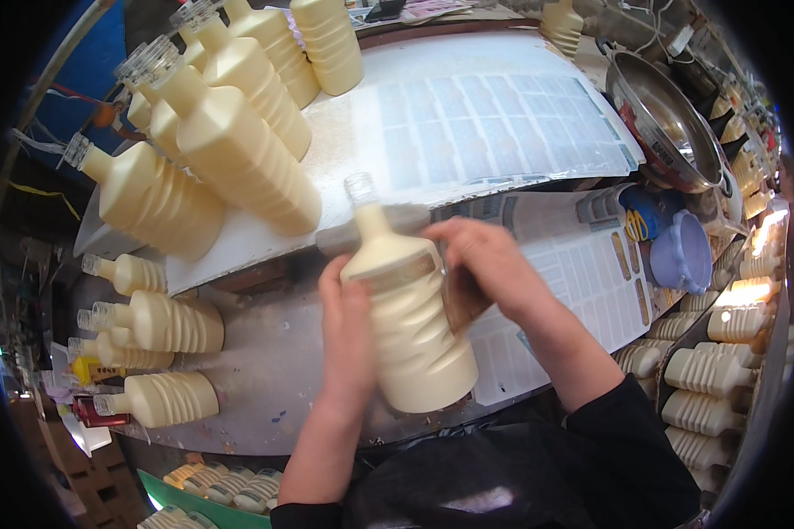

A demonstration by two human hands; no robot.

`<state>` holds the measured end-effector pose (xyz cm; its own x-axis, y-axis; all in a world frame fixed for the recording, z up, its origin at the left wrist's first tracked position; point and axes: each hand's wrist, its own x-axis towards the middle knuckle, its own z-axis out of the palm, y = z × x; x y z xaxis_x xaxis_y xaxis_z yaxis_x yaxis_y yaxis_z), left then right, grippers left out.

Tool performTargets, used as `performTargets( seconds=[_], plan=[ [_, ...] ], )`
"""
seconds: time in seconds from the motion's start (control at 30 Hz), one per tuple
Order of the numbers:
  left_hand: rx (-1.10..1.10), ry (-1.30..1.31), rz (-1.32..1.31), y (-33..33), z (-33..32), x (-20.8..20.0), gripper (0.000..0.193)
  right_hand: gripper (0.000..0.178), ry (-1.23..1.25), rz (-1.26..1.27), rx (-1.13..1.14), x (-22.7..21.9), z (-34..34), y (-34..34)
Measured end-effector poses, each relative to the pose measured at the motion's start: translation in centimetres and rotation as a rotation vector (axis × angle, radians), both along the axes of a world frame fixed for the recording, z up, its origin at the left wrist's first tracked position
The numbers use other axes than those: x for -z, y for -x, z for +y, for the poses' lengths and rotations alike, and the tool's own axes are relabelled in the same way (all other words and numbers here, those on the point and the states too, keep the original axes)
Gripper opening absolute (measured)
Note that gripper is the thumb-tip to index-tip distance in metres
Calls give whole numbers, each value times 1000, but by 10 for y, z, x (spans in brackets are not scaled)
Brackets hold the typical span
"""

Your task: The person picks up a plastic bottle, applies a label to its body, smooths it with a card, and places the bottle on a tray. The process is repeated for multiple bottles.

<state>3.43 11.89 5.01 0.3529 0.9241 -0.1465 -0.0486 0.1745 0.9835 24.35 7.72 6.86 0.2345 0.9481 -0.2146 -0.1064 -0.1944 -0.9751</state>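
Note:
A pale yellow ribbed bottle [419, 344] with a clear threaded neck leans in front of me, its base toward my body. Around its left side my left hand [348, 309] is closed, thumb along the ribs. My right hand [481, 260], somewhat blurred, is bent against the bottle's upper right side, its fingers near the end of a greyish label strip [399, 273]. That strip lies across the bottle just below the shoulder. The right fingertips are partly hidden behind the bottle. Behind its neck sits a flat grey pad-like piece [335, 240].
Several similar bottles [247, 150] stand on the white raised board [335, 123] at left; others lie along the left edge [172, 398]. Label sheets [503, 132] cover the board, with more sheets [556, 291] below. A metal pan [666, 115], purple basin [681, 254] and yellow scissors [635, 225] are at right.

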Motion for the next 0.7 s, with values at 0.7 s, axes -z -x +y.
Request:
performTargets(
  seconds=[0.7],
  plan=[
    [68, -499, 487, 13, -45, -2, 89, 39, -390, -573, 317, 7, 23, 22]
  ],
)
